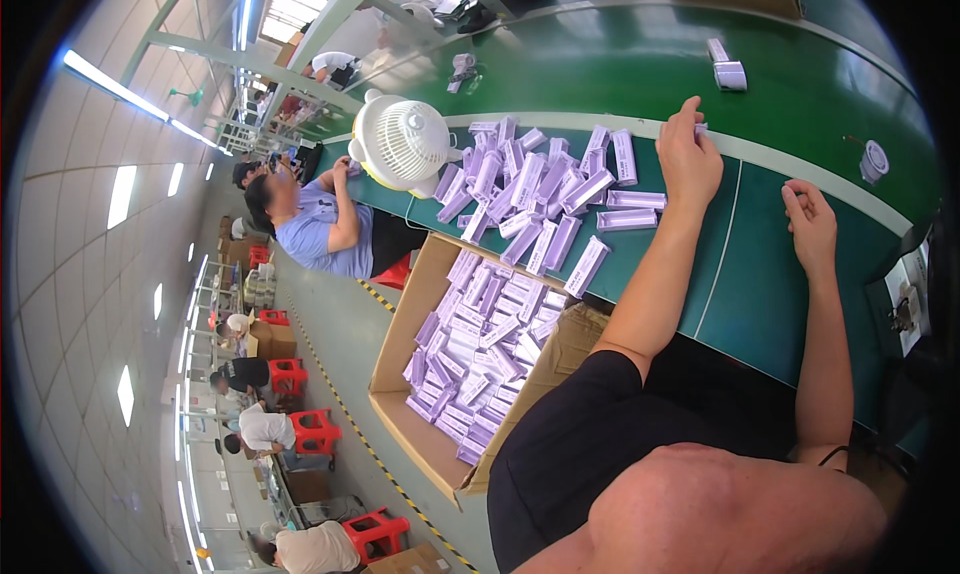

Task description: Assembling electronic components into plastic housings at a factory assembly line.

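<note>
My left hand [688, 159] is over the pale edge of the green belt, right of a heap of purple plastic housings [540, 179]. Its fingers point away from me. A sliver of a purple piece [701, 129] shows at its fingers, and the hand hides the rest. Further out on the belt lies a purple device [728, 74] with a narrow part and a wider part. Above the green table [745, 274], my right hand [812, 226] hangs with loosely bent fingers, and nothing shows in it.
A cardboard box [400, 374] full of purple housings stands open at my left. Beyond the heap is a white fan [403, 142], with a seated co-worker [320, 229] behind it. A round purple-white object [873, 161] lies on the belt at far right, and a clear-wrapped item [462, 71] at far left.
</note>
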Available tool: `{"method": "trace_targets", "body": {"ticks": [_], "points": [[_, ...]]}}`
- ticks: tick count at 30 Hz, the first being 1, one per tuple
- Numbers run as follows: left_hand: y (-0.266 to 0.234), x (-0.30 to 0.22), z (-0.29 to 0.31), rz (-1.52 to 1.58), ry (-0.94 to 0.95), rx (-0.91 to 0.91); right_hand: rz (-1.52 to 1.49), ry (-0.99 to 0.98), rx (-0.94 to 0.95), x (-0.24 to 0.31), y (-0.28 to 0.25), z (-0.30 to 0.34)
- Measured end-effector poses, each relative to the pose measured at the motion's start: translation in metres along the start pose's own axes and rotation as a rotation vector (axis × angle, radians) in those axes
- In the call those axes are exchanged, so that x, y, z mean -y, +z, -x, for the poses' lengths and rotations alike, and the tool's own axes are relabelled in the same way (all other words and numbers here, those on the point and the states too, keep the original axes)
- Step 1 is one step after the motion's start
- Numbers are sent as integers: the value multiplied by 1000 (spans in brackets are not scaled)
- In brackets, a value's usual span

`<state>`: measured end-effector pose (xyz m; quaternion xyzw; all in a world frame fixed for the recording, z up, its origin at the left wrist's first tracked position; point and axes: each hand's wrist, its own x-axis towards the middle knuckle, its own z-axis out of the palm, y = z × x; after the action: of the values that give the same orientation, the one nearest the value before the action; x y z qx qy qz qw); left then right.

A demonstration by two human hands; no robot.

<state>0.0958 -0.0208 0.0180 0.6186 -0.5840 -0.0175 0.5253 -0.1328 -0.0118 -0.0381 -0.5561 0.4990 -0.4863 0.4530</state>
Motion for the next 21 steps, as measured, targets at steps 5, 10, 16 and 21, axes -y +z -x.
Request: {"method": "trace_targets", "body": {"ticks": [5,10,16,21], "points": [[24,-12,12,469,-105,-50,-7,-66,116,13,8,8],[39,-20,24,868,-413,98,30,-92,165,10,7,15],[43,-21,27,873,-398,91,-25,-113,166,5,6,13],[44,-20,27,858,-399,115,25,-79,148,7,5,11]]}}
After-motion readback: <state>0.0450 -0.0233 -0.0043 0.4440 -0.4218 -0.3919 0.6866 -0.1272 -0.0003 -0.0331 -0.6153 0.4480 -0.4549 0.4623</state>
